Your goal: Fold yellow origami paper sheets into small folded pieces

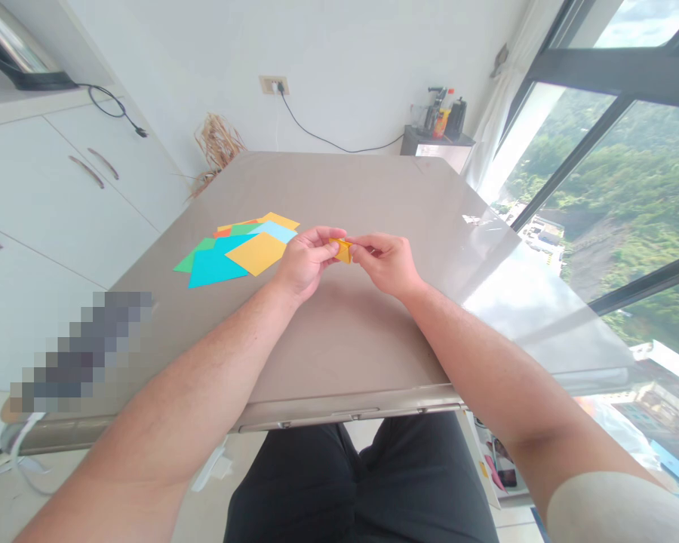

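Note:
A small folded piece of yellow paper (344,251) is held just above the middle of the table. My left hand (306,262) pinches its left side between thumb and fingers. On the right side, my right hand (388,264) grips the paper's edge with thumb and forefinger. Parts of the folds are hidden behind the fingertips. Left of my left hand lie loose sheets of coloured paper: a yellow sheet (257,254) on top of a blue sheet (218,260), with green, light blue and orange ones around them.
The grey-brown table (339,332) has its front edge at my lap. A pixelated patch (84,351) covers something at the left edge. Behind the table are a wall socket (274,84) with a cord and a small cabinet (438,151) bearing bottles. Windows stand on the right.

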### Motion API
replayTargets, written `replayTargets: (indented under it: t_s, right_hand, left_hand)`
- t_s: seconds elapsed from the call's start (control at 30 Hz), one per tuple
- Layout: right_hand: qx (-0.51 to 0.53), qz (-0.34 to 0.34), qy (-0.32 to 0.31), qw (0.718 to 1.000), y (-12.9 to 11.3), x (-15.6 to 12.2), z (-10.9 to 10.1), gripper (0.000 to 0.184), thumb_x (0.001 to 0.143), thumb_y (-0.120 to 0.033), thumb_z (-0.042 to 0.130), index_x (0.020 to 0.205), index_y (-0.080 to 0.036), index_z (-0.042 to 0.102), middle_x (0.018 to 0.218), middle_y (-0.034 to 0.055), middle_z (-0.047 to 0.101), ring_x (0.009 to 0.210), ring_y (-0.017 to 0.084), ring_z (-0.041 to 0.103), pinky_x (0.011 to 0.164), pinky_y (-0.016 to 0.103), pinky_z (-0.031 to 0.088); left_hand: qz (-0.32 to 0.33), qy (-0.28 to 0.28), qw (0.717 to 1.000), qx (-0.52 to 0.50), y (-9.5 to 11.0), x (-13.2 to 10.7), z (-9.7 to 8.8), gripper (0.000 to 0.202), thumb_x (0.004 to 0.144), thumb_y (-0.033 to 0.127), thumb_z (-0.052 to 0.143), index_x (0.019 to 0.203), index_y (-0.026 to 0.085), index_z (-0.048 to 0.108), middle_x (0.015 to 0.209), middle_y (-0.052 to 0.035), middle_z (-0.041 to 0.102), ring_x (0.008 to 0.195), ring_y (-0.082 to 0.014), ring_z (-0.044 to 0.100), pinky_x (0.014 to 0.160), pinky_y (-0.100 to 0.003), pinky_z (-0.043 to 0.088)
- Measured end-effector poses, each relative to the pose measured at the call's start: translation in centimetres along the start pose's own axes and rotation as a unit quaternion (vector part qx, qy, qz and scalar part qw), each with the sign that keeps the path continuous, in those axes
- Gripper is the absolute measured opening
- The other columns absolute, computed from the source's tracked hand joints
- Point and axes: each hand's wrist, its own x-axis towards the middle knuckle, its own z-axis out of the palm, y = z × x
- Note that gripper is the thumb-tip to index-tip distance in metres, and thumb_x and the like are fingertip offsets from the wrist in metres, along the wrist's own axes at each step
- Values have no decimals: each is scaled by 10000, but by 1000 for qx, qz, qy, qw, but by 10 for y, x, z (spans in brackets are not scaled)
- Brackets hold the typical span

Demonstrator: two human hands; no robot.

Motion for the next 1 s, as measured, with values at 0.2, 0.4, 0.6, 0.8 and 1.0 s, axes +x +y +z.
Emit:
replayTargets:
  t_s: [0.2,0.4,0.6,0.8,1.0]
  right_hand:
    - [-82,-20,62,995,3,1,1,206,859,-230,583,887,-251,786,818,5,768,709,164,676,700,321,541]
    - [-164,-66,91,980,10,3,2,232,849,-194,526,816,-249,749,761,7,730,674,155,632,644,292,489]
    - [-184,-92,104,973,9,4,2,225,843,-179,512,791,-239,723,754,19,711,665,156,597,637,291,459]
    - [-170,-95,86,977,6,1,2,249,860,-170,494,808,-247,725,786,18,706,681,149,595,660,285,465]
    - [-162,-104,94,977,4,0,2,290,894,-175,450,814,-256,716,780,19,689,697,150,585,644,283,456]
  left_hand:
    - [11,16,1000,18,-3,1,0,214,640,204,835,843,210,766,887,-32,750,928,-204,700,934,-419,529]
    - [-12,22,999,25,-2,-1,2,261,644,230,850,900,211,801,943,-53,769,972,-221,700,955,-427,521]
    - [-45,14,999,-6,-2,-2,4,254,652,250,868,897,209,816,987,-64,776,979,-213,697,950,-403,520]
    - [-46,24,999,-11,-2,-2,5,235,649,286,879,859,205,811,943,-66,773,943,-213,703,944,-410,523]
    - [-50,20,998,-8,0,-2,6,255,641,298,892,864,203,813,942,-73,771,953,-222,705,946,-417,522]
